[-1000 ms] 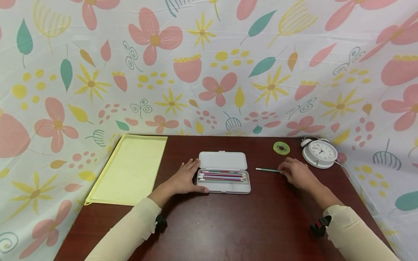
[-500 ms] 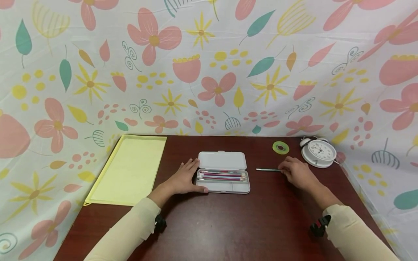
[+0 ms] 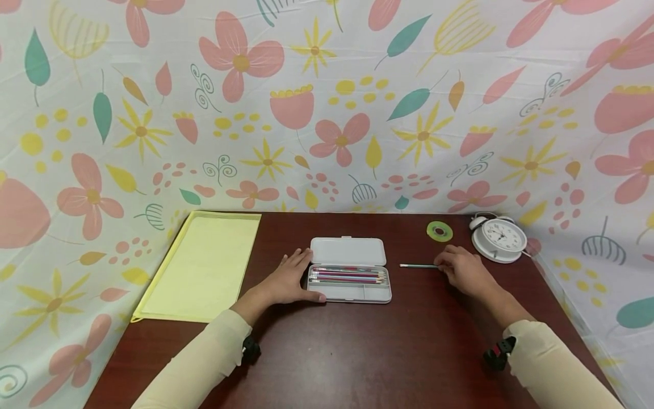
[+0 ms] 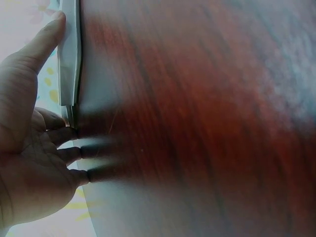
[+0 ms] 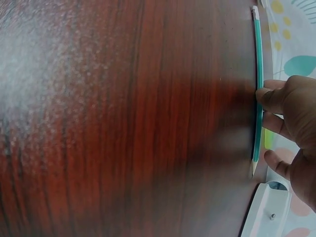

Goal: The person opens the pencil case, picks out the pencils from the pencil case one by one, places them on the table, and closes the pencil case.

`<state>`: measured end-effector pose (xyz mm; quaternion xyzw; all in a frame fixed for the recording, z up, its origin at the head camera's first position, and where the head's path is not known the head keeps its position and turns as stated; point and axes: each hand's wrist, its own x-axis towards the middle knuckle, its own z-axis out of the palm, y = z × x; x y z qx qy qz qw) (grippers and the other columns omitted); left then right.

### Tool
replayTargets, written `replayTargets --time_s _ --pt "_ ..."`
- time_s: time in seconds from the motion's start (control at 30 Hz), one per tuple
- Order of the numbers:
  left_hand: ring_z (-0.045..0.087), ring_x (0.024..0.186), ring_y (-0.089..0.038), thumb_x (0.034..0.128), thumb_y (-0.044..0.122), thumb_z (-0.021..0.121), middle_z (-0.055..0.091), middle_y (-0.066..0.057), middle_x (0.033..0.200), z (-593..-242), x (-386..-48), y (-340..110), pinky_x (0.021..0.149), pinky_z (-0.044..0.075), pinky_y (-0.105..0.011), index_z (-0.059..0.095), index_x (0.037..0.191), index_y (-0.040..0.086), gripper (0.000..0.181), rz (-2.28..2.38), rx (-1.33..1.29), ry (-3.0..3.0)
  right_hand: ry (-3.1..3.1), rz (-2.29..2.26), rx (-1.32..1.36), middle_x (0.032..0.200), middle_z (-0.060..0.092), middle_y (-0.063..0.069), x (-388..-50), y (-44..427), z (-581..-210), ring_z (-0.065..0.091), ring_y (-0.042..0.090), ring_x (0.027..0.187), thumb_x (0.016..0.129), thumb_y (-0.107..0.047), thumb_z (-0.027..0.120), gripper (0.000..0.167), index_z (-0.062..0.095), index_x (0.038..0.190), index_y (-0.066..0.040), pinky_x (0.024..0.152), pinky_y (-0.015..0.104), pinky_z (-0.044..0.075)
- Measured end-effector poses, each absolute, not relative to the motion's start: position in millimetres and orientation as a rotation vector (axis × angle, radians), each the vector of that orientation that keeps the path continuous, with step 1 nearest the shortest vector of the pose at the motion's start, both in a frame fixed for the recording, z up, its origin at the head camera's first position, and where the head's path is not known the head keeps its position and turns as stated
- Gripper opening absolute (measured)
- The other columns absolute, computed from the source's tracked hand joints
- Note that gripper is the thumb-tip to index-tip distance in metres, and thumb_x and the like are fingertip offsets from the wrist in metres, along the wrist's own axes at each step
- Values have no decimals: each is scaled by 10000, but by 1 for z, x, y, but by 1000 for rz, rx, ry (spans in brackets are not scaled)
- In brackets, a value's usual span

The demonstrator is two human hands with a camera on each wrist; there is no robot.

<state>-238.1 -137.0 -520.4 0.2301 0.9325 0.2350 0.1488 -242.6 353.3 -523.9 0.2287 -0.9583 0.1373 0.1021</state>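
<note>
A white pencil case (image 3: 342,292) lies on the dark wooden table, its lid (image 3: 348,251) folded back. Several coloured pencils (image 3: 349,277) lie side by side in the long back compartment. At the case's left end rests my left hand (image 3: 286,282), fingers spread; its thumb touches the front edge, also seen in the left wrist view. To the right, my right hand (image 3: 465,274) pinches a green pencil (image 3: 418,266) between thumb and fingers. In the right wrist view this pencil (image 5: 258,49) has its white eraser end far from the hand and its sharpened tip nearer.
A yellow-edged folder (image 3: 204,267) lies on the left of the table. Behind my right hand are a green tape roll (image 3: 440,232) and a white alarm clock (image 3: 503,237). A flower-patterned cloth (image 3: 327,85) hangs at the back and sides.
</note>
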Motion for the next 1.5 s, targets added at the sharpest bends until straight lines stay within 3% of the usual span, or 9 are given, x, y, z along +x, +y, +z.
replayTargets --time_s 0.2,0.47,0.77,1.07,1.5 --pt "103 1746 -395 866 715 847 196 -160 1858 -520 -237 -137 1404 101 -637 169 1771 30 1322 670 665 2677 -2810 400 669 1050 716 67 -242 346 -520 683 321 977 934 1 822 148 799 1012 -122 694 555 491" --pt "95 1747 -394 871 705 849 192 -155 1859 -518 -237 -137 1405 88 -637 170 1771 32 1314 678 662 2674 -2783 444 738 1065 692 44 -245 295 -501 682 317 1070 983 -95 831 93 822 1073 -115 860 677 517" --pt "97 1746 -398 875 695 851 188 -162 1858 -519 -237 -137 1406 93 -636 161 1771 28 1313 677 669 2677 -2740 454 901 1024 669 -10 -243 230 -495 600 203 958 978 -160 863 87 828 1057 -152 820 485 466" --pt "92 1750 -379 879 730 825 181 -143 1862 -526 -239 -137 1409 91 -624 149 1775 45 1315 650 678 2691 -2724 402 1063 955 646 -28 -238 193 -507 608 201 935 964 -157 874 84 848 1042 -174 854 586 538" --pt "85 1753 -366 878 722 831 179 -137 1864 -525 -238 -136 1414 79 -608 144 1778 54 1314 661 656 2690 -2711 199 1062 1005 709 -6 -237 181 -511 641 223 990 984 -172 849 89 842 1073 -177 926 578 549"
